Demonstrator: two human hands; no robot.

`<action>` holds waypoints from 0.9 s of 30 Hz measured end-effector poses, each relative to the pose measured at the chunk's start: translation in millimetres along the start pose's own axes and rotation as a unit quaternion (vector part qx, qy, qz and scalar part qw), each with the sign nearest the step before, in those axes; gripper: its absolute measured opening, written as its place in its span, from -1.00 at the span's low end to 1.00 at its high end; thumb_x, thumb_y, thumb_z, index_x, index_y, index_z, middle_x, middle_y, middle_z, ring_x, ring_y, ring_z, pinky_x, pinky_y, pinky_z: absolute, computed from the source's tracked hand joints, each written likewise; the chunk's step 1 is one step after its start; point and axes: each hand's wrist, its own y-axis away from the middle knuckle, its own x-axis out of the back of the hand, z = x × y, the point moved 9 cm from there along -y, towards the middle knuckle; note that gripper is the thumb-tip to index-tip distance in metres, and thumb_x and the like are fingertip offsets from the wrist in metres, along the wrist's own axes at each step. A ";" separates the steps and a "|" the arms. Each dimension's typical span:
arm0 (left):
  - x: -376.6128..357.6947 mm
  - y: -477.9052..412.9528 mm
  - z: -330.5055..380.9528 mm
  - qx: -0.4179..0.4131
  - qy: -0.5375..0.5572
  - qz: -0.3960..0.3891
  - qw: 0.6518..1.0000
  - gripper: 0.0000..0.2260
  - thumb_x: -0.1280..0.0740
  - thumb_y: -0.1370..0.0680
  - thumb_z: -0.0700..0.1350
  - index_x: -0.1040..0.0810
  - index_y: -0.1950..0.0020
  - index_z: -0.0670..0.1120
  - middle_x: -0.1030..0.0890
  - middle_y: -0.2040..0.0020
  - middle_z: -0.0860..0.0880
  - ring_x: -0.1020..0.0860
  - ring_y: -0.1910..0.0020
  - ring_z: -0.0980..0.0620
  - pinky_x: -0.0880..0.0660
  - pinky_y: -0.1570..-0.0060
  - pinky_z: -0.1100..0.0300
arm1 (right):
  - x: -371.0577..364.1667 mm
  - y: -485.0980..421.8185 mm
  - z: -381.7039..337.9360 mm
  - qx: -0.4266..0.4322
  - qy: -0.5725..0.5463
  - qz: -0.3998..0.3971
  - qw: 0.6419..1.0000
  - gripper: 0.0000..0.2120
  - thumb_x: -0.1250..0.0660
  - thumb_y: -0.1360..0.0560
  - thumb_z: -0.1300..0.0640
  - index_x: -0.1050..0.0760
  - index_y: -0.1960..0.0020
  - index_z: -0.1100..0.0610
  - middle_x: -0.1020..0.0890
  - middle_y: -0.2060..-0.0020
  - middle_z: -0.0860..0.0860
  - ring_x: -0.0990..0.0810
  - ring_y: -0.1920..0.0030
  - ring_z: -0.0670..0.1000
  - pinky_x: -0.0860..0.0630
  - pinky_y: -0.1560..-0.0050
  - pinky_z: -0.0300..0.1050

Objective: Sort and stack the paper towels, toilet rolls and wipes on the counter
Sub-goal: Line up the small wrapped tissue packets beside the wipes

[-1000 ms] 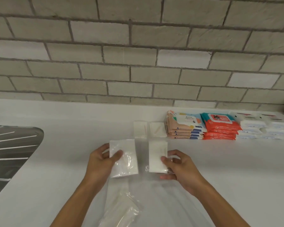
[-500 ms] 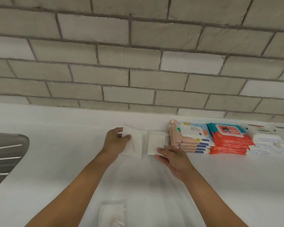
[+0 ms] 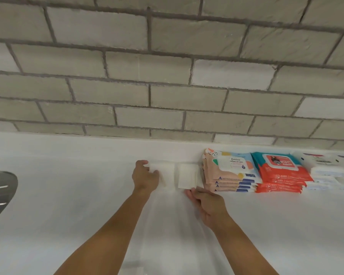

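As the left hand is gripping one white tissue pack between thumb and curled fingers at the back of the white surface, the right hand is resting with fingers relaxed and nearly straight, holding nothing, their tips touching the near edge of a second white pack at its twelve o'clock. A crooked release is risking skewed, sliding packs, and a stray push is threatening the peach-and-blue wipes stack just beside at three o'clock. Its label is apparently reading "Stalove"; the red wipes stack is showing "Wipes", "80" and "BABY".
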 end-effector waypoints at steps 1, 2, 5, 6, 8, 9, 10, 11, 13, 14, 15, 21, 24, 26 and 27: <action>-1.2 -0.1 -1.0 -0.001 -0.006 -0.001 1.000 -0.55 -0.39 -0.52 -0.23 -0.36 -0.37 -0.14 -0.55 -0.19 -0.16 -0.53 -0.05 -0.10 -0.56 -0.09 0.06 | 2.3 0.8 0.5 0.000 -0.007 0.014 1.000 -0.77 -0.33 -0.46 0.54 -0.48 -0.11 0.53 -0.57 -0.05 0.33 -0.66 0.15 0.17 -0.66 0.28 -0.20; -2.5 -0.1 -1.9 -0.001 -0.007 -0.003 1.000 -0.54 -0.40 -0.51 -0.23 -0.35 -0.38 -0.14 -0.54 -0.20 -0.16 -0.52 -0.04 -0.08 -0.55 -0.11 0.06 | 3.6 1.6 0.9 0.001 -0.012 0.027 1.000 -0.79 -0.34 -0.46 0.53 -0.50 -0.09 0.51 -0.58 -0.03 0.32 -0.66 0.16 0.17 -0.66 0.29 -0.20; -6.2 -0.9 -1.5 -0.007 -0.010 -0.007 1.000 -0.52 -0.42 -0.50 -0.23 -0.36 -0.38 -0.14 -0.55 -0.21 -0.16 -0.53 -0.06 -0.09 -0.55 -0.14 0.05 | 4.9 4.3 2.4 0.003 -0.032 0.057 0.998 -0.79 -0.38 -0.44 0.51 -0.51 -0.07 0.48 -0.61 0.06 0.28 -0.67 0.20 0.16 -0.67 0.26 -0.14; -6.9 -1.5 -1.0 -0.009 -0.011 -0.006 1.000 -0.52 -0.42 -0.49 -0.23 -0.37 -0.37 -0.14 -0.55 -0.21 -0.16 -0.54 -0.09 -0.10 -0.54 -0.15 0.03 | 5.0 4.1 3.1 0.005 -0.035 0.066 0.997 -0.75 -0.39 -0.44 0.50 -0.50 -0.11 0.49 -0.62 0.10 0.26 -0.67 0.22 0.14 -0.67 0.23 -0.11; -7.7 -3.2 -1.3 -0.004 -0.007 -0.002 1.000 -0.53 -0.42 -0.49 -0.25 -0.37 -0.37 -0.14 -0.54 -0.21 -0.17 -0.54 -0.11 -0.12 -0.54 -0.16 0.02 | 5.2 3.7 4.8 0.007 -0.032 0.081 0.996 -0.69 -0.42 -0.43 0.46 -0.49 -0.16 0.49 -0.65 0.13 0.23 -0.69 0.27 0.10 -0.67 0.20 -0.10; -8.3 -4.3 -1.9 0.000 -0.004 0.001 1.000 -0.53 -0.41 -0.49 -0.26 -0.37 -0.36 -0.14 -0.54 -0.21 -0.17 -0.54 -0.11 -0.11 -0.54 -0.15 0.03 | 5.1 3.8 5.1 0.009 -0.032 0.087 0.996 -0.67 -0.43 -0.43 0.45 -0.49 -0.17 0.49 -0.66 0.12 0.24 -0.70 0.29 0.09 -0.67 0.20 -0.10; -9.1 -5.3 -2.3 0.003 -0.002 0.003 1.000 -0.54 -0.41 -0.49 -0.27 -0.37 -0.36 -0.14 -0.54 -0.21 -0.17 -0.53 -0.09 -0.10 -0.54 -0.14 0.05 | 5.2 3.9 5.6 0.011 -0.033 0.094 0.995 -0.66 -0.43 -0.43 0.45 -0.49 -0.19 0.49 -0.67 0.09 0.25 -0.70 0.31 0.08 -0.67 0.21 -0.12; -10.0 -6.0 -2.5 0.005 0.000 0.004 1.000 -0.54 -0.40 -0.49 -0.28 -0.37 -0.36 -0.14 -0.54 -0.21 -0.17 -0.51 -0.07 -0.08 -0.54 -0.12 0.06 | 5.7 4.6 6.2 0.014 -0.035 0.101 0.994 -0.64 -0.43 -0.44 0.45 -0.48 -0.20 0.49 -0.67 0.06 0.26 -0.70 0.33 0.07 -0.67 0.22 -0.14; -12.4 -7.6 -2.5 0.006 0.002 0.005 1.000 -0.55 -0.39 -0.49 -0.29 -0.37 -0.35 -0.14 -0.53 -0.21 -0.18 -0.51 -0.08 -0.09 -0.52 -0.09 0.08 | 6.6 6.5 6.4 0.019 -0.039 0.109 0.993 -0.63 -0.42 -0.44 0.45 -0.46 -0.22 0.47 -0.67 0.07 0.25 -0.70 0.31 0.09 -0.66 0.27 -0.18; -13.2 -8.6 -2.2 0.005 0.000 0.006 1.000 -0.55 -0.40 -0.49 -0.29 -0.37 -0.35 -0.14 -0.54 -0.21 -0.18 -0.51 -0.08 -0.10 -0.51 -0.09 0.09 | 6.6 7.7 6.0 0.022 -0.039 0.110 0.993 -0.63 -0.41 -0.45 0.45 -0.45 -0.23 0.46 -0.66 0.11 0.22 -0.69 0.28 0.10 -0.66 0.29 -0.19; -13.5 -9.3 -1.6 0.003 -0.001 0.007 1.000 -0.56 -0.40 -0.49 -0.28 -0.38 -0.34 -0.15 -0.54 -0.21 -0.18 -0.51 -0.07 -0.09 -0.51 -0.09 0.09 | 6.0 9.3 5.2 0.024 -0.038 0.109 0.993 -0.63 -0.41 -0.45 0.46 -0.45 -0.23 0.46 -0.65 0.13 0.21 -0.69 0.26 0.11 -0.66 0.29 -0.19; -10.4 -7.7 0.4 -0.005 -0.012 0.008 1.000 -0.58 -0.41 -0.51 -0.16 -0.38 -0.34 -0.13 -0.54 -0.22 -0.15 -0.53 -0.14 -0.12 -0.50 -0.21 0.03 | 5.8 15.3 2.5 0.013 0.000 0.105 0.994 -0.65 -0.45 -0.43 0.43 -0.48 -0.18 0.45 -0.64 0.13 0.25 -0.66 0.28 0.10 -0.67 0.26 -0.09; -4.7 -4.5 1.8 -0.019 -0.032 0.011 0.999 -0.59 -0.41 -0.51 -0.08 -0.40 -0.31 -0.08 -0.56 -0.21 -0.11 -0.52 -0.20 -0.16 -0.46 -0.28 -0.08 | 3.9 19.8 2.2 0.003 0.052 0.083 0.995 -0.74 -0.47 -0.44 0.35 -0.52 -0.09 0.33 -0.64 0.18 0.22 -0.62 0.29 0.09 -0.68 0.25 -0.04; -0.5 1.3 3.5 -0.027 -0.031 0.007 0.999 -0.63 -0.41 -0.51 -0.07 -0.42 -0.28 -0.05 -0.56 -0.16 -0.07 -0.52 -0.19 -0.16 -0.46 -0.27 -0.10 | 0.8 26.7 -0.6 0.007 0.075 0.066 0.995 -0.81 -0.46 -0.46 0.31 -0.50 -0.02 0.25 -0.61 0.24 0.16 -0.59 0.28 0.07 -0.64 0.23 -0.04; 2.0 5.6 5.3 -0.032 -0.027 0.005 0.999 -0.65 -0.41 -0.51 -0.07 -0.43 -0.26 -0.03 -0.55 -0.12 -0.04 -0.52 -0.17 -0.15 -0.47 -0.26 -0.09 | -2.4 31.7 -2.6 0.011 0.082 0.053 0.995 -0.84 -0.45 -0.47 0.30 -0.49 0.02 0.22 -0.60 0.26 0.13 -0.59 0.27 0.06 -0.62 0.22 -0.05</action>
